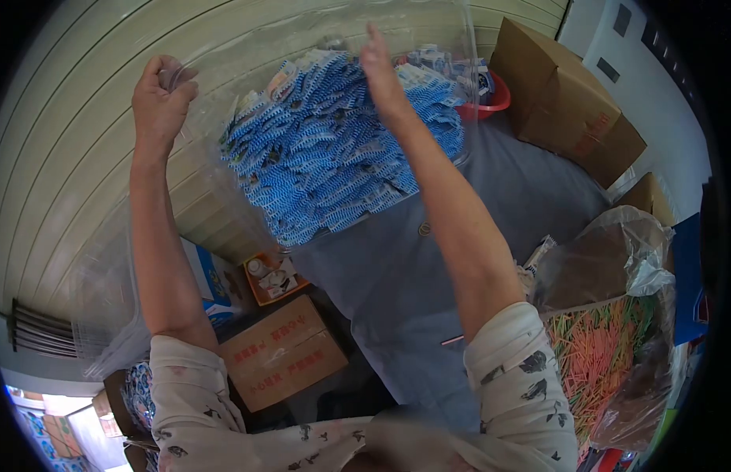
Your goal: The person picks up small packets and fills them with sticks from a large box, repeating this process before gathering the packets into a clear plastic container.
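Note:
A clear plastic bin point(468, 31) at the top centre holds a heap of blue-and-white striped packets point(326, 149). At its left side my left hand point(162, 96) is closed, with curled fingers gripping clear plastic that looks like the bin's edge or a lid. My right hand point(381, 75) is held over the right part of the packets, fingers together and extended, the hand seen edge-on. Whether it touches the packets is unclear, and nothing shows in it. Both arms reach forward over the grey cloth point(413, 275).
A red basin point(499, 93) and a cardboard box point(570, 102) stand right of the bin. Colourful strips point(594, 346) fill a plastic-lined box at right. An orange tray point(291, 293) and a taped carton point(283, 354) lie lower left; clear bins point(106, 291) stand at left.

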A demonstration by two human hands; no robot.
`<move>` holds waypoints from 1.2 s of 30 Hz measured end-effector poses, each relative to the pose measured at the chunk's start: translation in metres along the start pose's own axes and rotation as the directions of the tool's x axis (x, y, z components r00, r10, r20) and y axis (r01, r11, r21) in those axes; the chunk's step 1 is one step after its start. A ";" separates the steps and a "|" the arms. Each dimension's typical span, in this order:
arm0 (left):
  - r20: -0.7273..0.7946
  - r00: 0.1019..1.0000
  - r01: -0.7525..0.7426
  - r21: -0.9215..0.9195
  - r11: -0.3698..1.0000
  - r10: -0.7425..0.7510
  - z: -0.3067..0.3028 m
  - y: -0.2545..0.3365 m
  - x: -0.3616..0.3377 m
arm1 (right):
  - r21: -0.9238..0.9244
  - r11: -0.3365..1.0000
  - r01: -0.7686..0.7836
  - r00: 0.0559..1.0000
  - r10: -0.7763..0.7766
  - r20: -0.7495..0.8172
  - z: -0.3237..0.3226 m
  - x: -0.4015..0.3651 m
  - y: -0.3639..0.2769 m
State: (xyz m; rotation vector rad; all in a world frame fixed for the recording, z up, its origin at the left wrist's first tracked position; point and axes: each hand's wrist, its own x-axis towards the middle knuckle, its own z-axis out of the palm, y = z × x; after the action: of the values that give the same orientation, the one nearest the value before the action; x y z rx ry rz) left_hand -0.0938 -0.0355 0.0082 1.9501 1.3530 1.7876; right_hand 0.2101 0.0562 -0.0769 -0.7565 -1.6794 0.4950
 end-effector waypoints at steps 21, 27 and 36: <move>0.030 0.571 -0.515 0.792 0.329 0.821 0.047 0.094 -0.033 | -0.697 0.716 0.040 0.998 -0.001 0.055 -0.063 -0.125 -0.076; 0.501 0.810 -0.474 0.257 0.842 0.303 0.147 0.046 0.002 | -0.618 0.723 0.310 0.836 0.103 0.539 -0.071 -0.208 -0.156; 0.593 0.802 -0.265 0.462 0.847 -0.073 0.176 0.008 0.008 | -0.575 0.800 0.169 0.763 0.263 0.590 -0.144 -0.291 -0.222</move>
State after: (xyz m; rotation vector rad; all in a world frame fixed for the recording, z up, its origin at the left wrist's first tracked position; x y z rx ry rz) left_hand 0.0607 0.0418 -0.0282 2.5862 1.6081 0.6984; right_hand 0.3361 -0.3163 -0.0936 -1.1870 -2.5503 0.2507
